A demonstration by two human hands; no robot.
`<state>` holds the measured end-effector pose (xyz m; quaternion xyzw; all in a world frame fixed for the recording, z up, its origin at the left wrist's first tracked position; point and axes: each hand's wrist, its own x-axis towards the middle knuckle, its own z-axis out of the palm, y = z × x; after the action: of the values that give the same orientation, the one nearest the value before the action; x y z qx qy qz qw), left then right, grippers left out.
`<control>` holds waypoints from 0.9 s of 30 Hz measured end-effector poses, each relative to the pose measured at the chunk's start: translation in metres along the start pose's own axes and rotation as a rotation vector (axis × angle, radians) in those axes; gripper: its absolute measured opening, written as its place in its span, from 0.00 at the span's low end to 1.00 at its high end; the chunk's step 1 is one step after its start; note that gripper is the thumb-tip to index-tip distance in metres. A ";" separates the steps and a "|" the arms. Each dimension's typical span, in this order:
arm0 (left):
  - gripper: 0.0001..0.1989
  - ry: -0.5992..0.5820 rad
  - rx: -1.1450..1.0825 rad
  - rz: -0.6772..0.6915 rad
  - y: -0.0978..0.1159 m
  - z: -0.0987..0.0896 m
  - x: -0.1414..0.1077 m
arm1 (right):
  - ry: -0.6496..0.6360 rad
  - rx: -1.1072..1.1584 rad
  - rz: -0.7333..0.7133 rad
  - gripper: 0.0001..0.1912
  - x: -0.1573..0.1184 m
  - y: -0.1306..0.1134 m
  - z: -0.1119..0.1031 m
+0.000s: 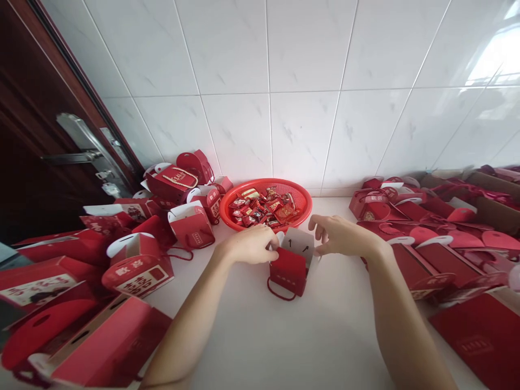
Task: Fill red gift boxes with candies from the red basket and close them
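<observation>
A small red paper gift box [287,271] stands on the white table in front of me, its top open. Its pale inside shows dark cord ends, and a red cord handle hangs at the front. At its left upper edge, my left hand [252,245] has its fingers curled closed on the box's side flap. Over on the right side, my right hand [340,236] is curved with thumb and fingers apart, close by the right flap; the exact contact is hard to see. Just behind the box is a red plastic basket [305,208] holding many wrapped candies [266,206].
Red gift boxes [140,271] crowd the left side, some with flaps up. More red boxes [422,265] fill the right, beside a brown carton [493,195]. A tiled wall [304,130] rises behind the table [292,341]. A dark door with a metal handle [83,154] is at left.
</observation>
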<state>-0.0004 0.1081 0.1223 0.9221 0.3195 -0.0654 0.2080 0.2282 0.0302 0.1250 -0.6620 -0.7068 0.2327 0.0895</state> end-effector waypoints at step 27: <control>0.07 0.109 0.235 -0.046 0.018 0.016 0.017 | -0.124 -0.136 -0.188 0.04 0.013 -0.018 0.017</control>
<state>0.0244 0.0985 0.1094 0.9348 0.3414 -0.0567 0.0793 0.2031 0.0390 0.1160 -0.5817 -0.7842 0.2150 0.0219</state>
